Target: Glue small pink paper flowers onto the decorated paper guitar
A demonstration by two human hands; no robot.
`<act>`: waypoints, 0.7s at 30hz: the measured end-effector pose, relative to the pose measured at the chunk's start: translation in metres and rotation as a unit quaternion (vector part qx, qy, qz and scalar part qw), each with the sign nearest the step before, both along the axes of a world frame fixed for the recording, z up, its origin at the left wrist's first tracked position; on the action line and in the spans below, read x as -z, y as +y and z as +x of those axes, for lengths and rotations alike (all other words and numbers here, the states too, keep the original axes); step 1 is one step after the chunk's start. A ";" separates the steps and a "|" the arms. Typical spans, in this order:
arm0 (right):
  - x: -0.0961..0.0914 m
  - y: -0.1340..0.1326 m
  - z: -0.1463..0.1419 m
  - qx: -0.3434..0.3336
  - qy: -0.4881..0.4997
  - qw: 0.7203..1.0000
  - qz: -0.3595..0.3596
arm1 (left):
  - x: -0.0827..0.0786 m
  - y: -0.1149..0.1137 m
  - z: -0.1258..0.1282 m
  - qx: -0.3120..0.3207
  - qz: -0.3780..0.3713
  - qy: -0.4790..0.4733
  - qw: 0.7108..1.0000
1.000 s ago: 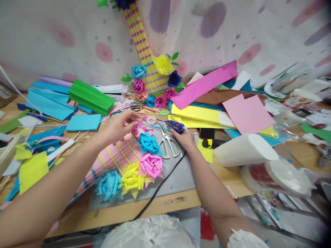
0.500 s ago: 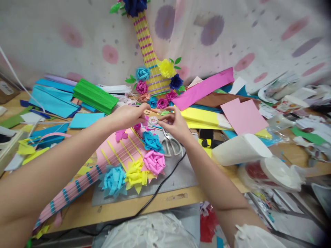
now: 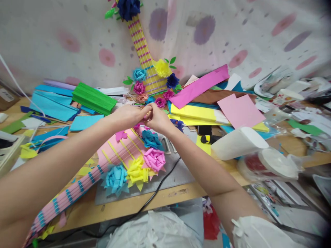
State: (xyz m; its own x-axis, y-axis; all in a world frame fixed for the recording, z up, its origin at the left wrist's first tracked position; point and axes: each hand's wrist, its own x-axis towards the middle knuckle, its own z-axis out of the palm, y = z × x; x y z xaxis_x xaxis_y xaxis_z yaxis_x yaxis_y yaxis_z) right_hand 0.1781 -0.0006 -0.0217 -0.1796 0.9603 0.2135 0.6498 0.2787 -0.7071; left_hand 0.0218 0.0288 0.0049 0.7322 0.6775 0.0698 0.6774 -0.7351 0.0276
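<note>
My left hand (image 3: 131, 115) and my right hand (image 3: 158, 119) meet at the fingertips above the far end of a pink paper guitar (image 3: 117, 151). Both are closed in a pinch; whatever lies between the fingers is hidden. Blue, yellow and pink crepe-paper flowers line the guitar's near side, with a blue flower (image 3: 151, 139) just below my right hand. A small magenta paper flower (image 3: 121, 135) sits on the body below my left hand. White scissor handles (image 3: 165, 146) show partly from under my right forearm. A dark blue flower (image 3: 178, 124) lies right of my right hand.
A yellow flowered guitar (image 3: 155, 82) leans on the curtain behind. Green crepe paper (image 3: 94, 98), magenta paper (image 3: 201, 84) and pink sheets (image 3: 240, 110) lie around. At right stand a white paper roll (image 3: 238, 144) and a wrapped tub (image 3: 269, 165). A black cable (image 3: 152, 196) crosses the mat.
My right hand has moved left and slightly up to meet my left hand, covering the small round disc and most of the scissors. A dark blue flower now shows beside it. The view has shifted slightly.
</note>
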 end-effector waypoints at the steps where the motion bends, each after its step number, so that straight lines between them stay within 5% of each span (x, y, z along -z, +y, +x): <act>1: 0.002 0.001 -0.001 0.007 -0.001 1.000 0.001 | 0.001 0.000 0.001 -0.003 0.003 0.008 1.000; 6: 0.009 0.006 0.000 0.045 0.009 0.998 -0.029 | -0.001 0.001 0.004 -0.025 0.007 0.034 0.999; 11: 0.030 0.018 0.004 0.075 0.135 0.984 -0.088 | -0.003 0.004 -0.008 -0.071 0.003 -0.040 0.997; 15: 0.055 0.026 0.003 0.098 0.200 0.967 -0.127 | 0.007 0.013 -0.029 -0.112 0.001 -0.101 0.989; 21: 0.071 0.032 -0.007 0.127 0.173 0.965 -0.152 | 0.021 0.016 -0.046 -0.096 -0.012 -0.121 0.988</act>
